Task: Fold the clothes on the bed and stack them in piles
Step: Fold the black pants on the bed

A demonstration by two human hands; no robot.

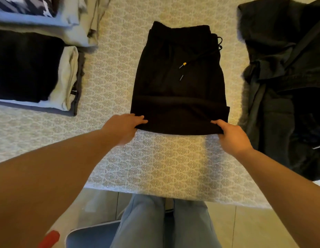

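Observation:
A black drawstring garment (178, 83) lies folded in the middle of the patterned bed cover (109, 83), its waistband at the far end and its cord ends on top. My left hand (122, 127) pinches its near left corner. My right hand (230, 136) grips its near right corner, thumb on top and fingers tucked under the fold.
Folded piles (35, 68) of black, cream and grey clothes sit at the left, with another pile (39, 15) behind them. A heap of unfolded dark clothes (284, 77) lies at the right. The bed's near edge (155, 193) runs just in front of my legs.

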